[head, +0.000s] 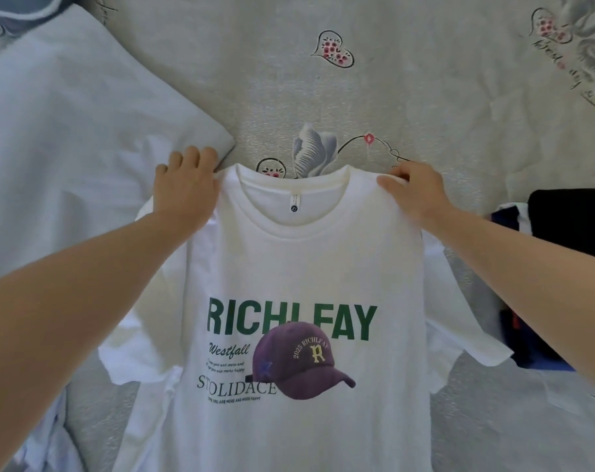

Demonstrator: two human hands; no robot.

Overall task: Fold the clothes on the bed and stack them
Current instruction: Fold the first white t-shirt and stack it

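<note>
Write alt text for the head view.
Two bare hands, left hand and right hand, each grip a shoulder of a white printed T-shirt, print facing up, over a patterned bedspread. Dark clothes lie at right, a white garment at left.

t-shirt [299, 267] on bed [425, 97], maybe raised

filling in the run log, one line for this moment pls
step: spreading t-shirt print up on bed | left hand: grips left shoulder | right hand: grips right shoulder | folded: not yet
</note>
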